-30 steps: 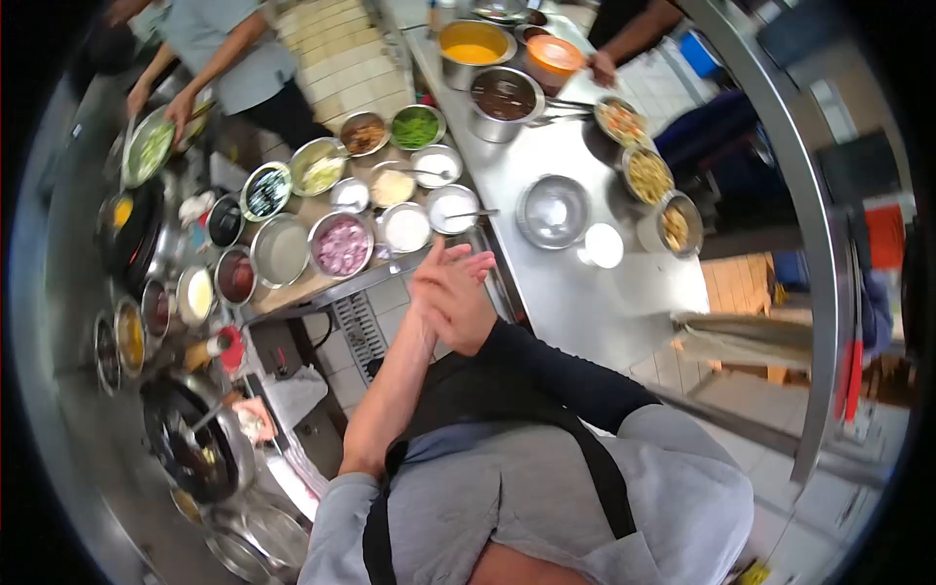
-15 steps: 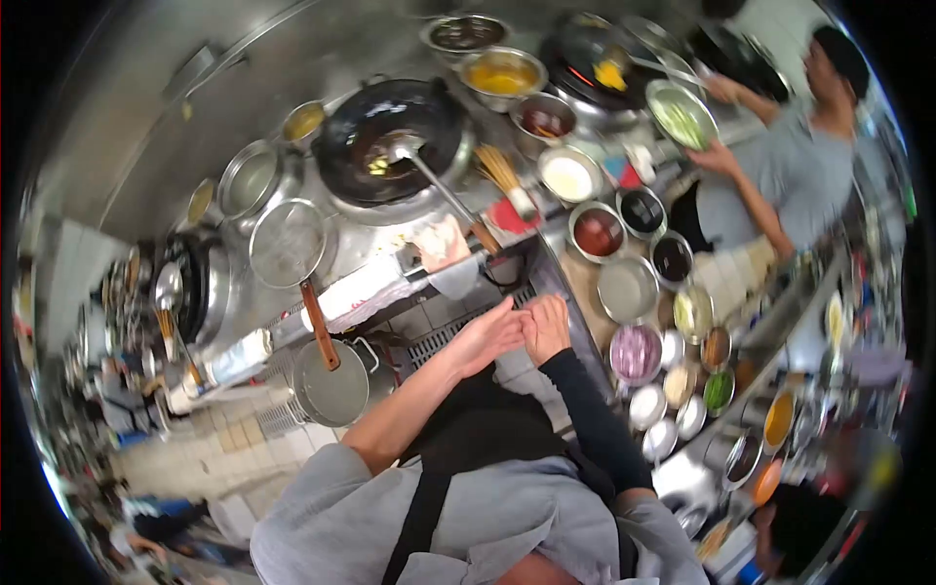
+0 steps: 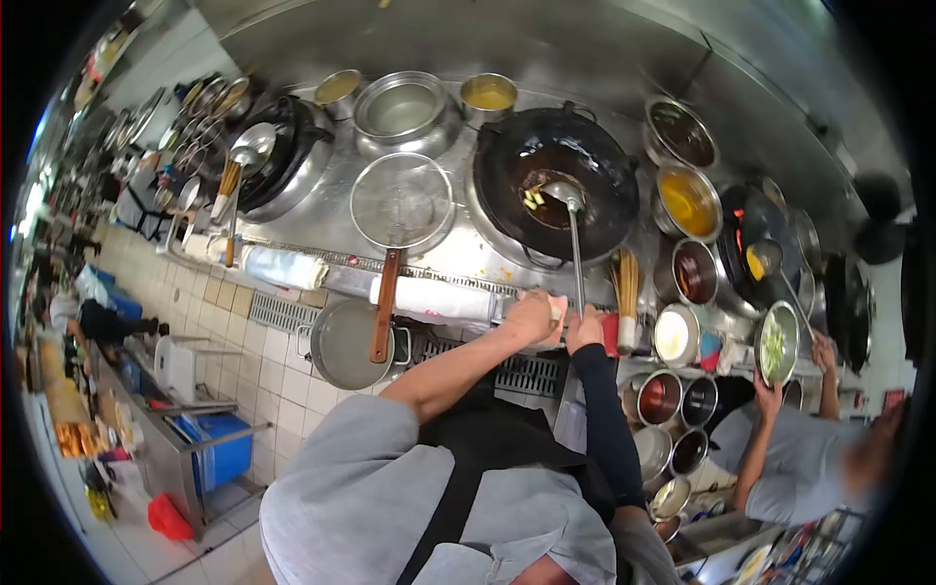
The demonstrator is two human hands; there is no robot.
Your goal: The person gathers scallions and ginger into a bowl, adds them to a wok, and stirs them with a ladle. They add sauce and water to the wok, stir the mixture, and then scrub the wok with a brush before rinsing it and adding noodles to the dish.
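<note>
My left hand [image 3: 529, 318] is closed on a pinkish cloth [image 3: 558, 314] at the front rail of the stove. Beside it, my right hand [image 3: 586, 330] wraps the handle end of a metal ladle [image 3: 575, 249]. The ladle's bowl rests inside a large black wok [image 3: 507, 166], next to a few pale pieces of food [image 3: 533, 198] and some dark liquid. To the right of my right hand stands a bamboo brush [image 3: 627, 288]. A round mesh strainer [image 3: 402, 200] with a wooden handle lies to the left of the wok.
A pot [image 3: 353, 343] sits low at left. Behind stand a lidded-looking steel pot [image 3: 400, 105] and a bowl of yellow liquid [image 3: 488, 94]. Sauce containers [image 3: 660, 398] crowd the right. A co-worker [image 3: 795, 453] there holds a bowl of green vegetables [image 3: 776, 346] and another ladle [image 3: 765, 258].
My hands were together in front of me; they have parted and reached forward. The left has taken the cloth, the right the ladle's handle. The view has swung left.
</note>
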